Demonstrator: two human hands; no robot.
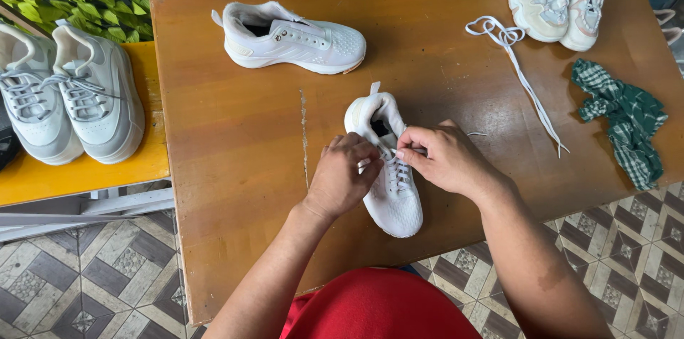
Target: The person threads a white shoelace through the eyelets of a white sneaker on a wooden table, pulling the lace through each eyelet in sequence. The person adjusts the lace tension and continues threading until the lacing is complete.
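My left hand (340, 179) and right hand (445, 161) meet over the white sneaker (388, 168) at the brown worktop's (235, 139) near edge, the fingers of each pinched shut on its lace (396, 168). 1 loose lace (524, 79) lies apart.

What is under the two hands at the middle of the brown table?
A white sneaker lies under the left hand and right hand, toe toward the person. Its heel opening and toe show; the fingers pinch its white lace, covering the upper eyelets and tongue.
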